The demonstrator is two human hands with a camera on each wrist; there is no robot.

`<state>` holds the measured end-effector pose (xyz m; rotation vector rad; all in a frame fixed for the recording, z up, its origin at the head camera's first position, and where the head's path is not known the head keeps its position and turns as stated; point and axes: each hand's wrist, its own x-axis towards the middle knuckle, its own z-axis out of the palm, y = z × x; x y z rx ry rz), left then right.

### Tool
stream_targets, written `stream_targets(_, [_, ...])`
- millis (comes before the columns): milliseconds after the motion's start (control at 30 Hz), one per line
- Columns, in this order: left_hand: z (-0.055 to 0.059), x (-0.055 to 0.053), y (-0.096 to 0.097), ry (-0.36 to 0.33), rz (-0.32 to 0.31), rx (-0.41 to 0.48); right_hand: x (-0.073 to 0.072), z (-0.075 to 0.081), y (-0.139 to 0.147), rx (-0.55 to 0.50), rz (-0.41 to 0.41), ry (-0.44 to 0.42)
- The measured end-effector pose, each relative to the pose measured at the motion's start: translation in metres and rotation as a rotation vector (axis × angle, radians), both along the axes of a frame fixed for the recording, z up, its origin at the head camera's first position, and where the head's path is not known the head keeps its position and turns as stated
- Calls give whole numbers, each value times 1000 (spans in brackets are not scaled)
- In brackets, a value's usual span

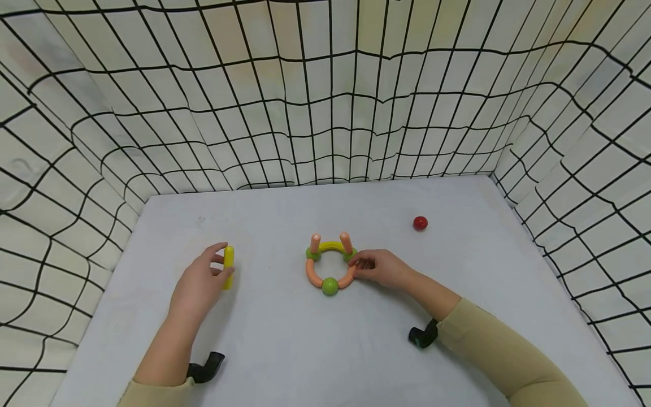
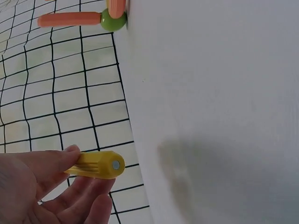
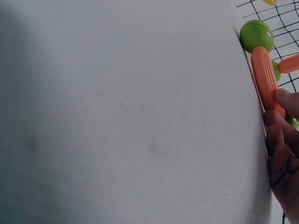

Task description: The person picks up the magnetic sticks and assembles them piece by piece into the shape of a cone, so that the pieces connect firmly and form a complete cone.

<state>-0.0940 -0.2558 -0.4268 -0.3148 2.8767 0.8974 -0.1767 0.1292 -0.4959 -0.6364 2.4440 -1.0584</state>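
Observation:
On the white table lies a ring of curved orange rods (image 1: 313, 273) and a yellow curved rod (image 1: 331, 246), joined by green balls (image 1: 330, 286). Two orange rods (image 1: 315, 243) stand up from the far green balls. At the ring's right side my right hand (image 1: 383, 268) pinches a curved orange rod (image 3: 265, 77) between thumb and fingers. Off to the left, my left hand (image 1: 195, 285) holds a straight yellow rod (image 1: 229, 267) between thumb and fingers. A round silvery disc shows in that rod's end in the left wrist view.
A red ball (image 1: 420, 223) lies at the back right of the table (image 1: 315, 350). Black wire mesh (image 1: 330, 102) surrounds the left, back and right sides. Black curved pieces (image 1: 207, 367) show beside both wrists.

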Motion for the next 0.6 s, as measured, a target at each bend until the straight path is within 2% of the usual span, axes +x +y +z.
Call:
stream_targets(367, [17,11,29,99,-75,86,1,2,-2,0,-8,-6])
stream_targets(467, [16,12,38,118,-90,106,1,2,-2,2,-9,-6])
stream_targets(600, [8,11,54,132,-118,143,2,1,-2,16,-15,-4])
